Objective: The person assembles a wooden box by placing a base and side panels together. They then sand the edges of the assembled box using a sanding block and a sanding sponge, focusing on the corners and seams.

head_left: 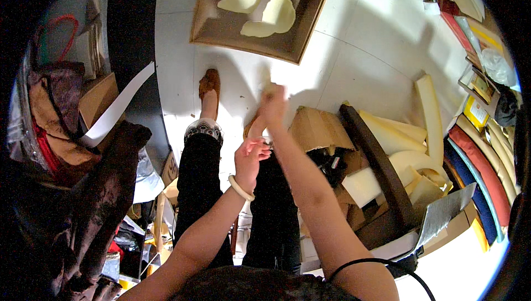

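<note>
My right hand (273, 105) is stretched forward above my right foot, smeared by motion. A pale blur shows at its far end, and I cannot make out whether it is a thing held. Closer to me, my left hand (250, 157) hovers over my legs with its fingers loosely bent and apart, nothing seen in them. A cream bangle (241, 189) circles that wrist. Ahead on the floor sits an open cardboard box (224, 33). Inside lie two cream foam-like pieces, a small one (239, 2) at left and a larger curved one (278, 15). Neither hand touches the box.
Right of my legs are a torn cardboard carton (318, 127), a dark brown strip (381, 168) and cream foam offcuts (395, 135). Folded coloured material (478, 171) is stacked at far right. Dark brown material (94, 218) and a white strip (119, 105) are at left.
</note>
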Action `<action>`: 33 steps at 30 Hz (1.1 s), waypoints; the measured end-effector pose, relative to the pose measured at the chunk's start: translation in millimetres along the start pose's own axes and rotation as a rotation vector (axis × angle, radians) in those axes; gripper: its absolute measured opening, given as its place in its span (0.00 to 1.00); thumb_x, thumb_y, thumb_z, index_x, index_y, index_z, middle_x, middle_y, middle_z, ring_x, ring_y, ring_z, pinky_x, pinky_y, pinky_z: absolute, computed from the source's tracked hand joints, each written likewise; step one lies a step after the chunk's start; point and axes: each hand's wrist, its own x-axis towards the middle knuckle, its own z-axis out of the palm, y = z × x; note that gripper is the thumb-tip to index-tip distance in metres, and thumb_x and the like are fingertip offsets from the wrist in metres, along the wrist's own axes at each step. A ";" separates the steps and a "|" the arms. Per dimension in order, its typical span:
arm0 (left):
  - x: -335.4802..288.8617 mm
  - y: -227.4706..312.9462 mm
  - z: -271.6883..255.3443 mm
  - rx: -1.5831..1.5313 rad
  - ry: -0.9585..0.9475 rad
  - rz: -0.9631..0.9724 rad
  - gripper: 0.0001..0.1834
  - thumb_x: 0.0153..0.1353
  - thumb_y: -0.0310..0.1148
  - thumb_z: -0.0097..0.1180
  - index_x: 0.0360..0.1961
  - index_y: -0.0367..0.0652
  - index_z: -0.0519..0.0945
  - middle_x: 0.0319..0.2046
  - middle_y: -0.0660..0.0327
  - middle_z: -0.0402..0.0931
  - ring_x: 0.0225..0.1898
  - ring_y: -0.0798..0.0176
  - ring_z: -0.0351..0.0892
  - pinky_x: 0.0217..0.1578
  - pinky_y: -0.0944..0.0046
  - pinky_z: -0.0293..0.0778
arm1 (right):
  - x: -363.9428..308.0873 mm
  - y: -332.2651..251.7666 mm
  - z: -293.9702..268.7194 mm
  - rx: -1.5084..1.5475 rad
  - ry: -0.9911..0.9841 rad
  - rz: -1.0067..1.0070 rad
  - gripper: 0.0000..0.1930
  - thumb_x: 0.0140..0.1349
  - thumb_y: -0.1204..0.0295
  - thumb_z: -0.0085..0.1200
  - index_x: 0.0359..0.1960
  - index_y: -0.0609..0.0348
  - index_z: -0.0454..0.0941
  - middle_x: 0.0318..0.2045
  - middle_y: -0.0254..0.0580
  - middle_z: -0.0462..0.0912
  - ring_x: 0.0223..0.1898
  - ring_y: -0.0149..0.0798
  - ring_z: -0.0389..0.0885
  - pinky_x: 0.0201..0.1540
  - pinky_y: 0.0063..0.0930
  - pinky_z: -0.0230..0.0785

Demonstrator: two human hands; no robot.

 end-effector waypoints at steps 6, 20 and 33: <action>-2.0 31.5 -30.8 -0.165 0.175 0.147 0.07 0.62 0.30 0.50 0.38 0.38 0.76 0.29 0.61 0.77 0.27 0.68 0.76 0.33 0.68 0.73 | -9.0 -111.8 11.7 0.286 -0.193 -0.501 0.21 0.54 0.77 0.59 0.51 0.50 0.73 0.44 0.51 0.73 0.41 0.52 0.79 0.40 0.39 0.74; 1.7 39.9 -46.4 -0.312 0.153 -0.041 0.06 0.63 0.32 0.51 0.36 0.40 0.76 0.27 0.60 0.77 0.27 0.66 0.78 0.33 0.66 0.77 | 55.6 -32.2 -67.5 -0.574 -0.360 -0.402 0.14 0.64 0.68 0.46 0.46 0.62 0.78 0.48 0.51 0.77 0.43 0.53 0.78 0.48 0.36 0.72; -2.7 32.5 -32.7 -0.273 0.062 -0.035 0.07 0.64 0.33 0.51 0.38 0.40 0.76 0.28 0.61 0.77 0.28 0.66 0.78 0.34 0.66 0.76 | 93.6 -78.3 -27.2 -0.729 -0.116 -1.262 0.21 0.51 0.76 0.53 0.50 0.51 0.79 0.47 0.41 0.73 0.48 0.42 0.74 0.50 0.35 0.71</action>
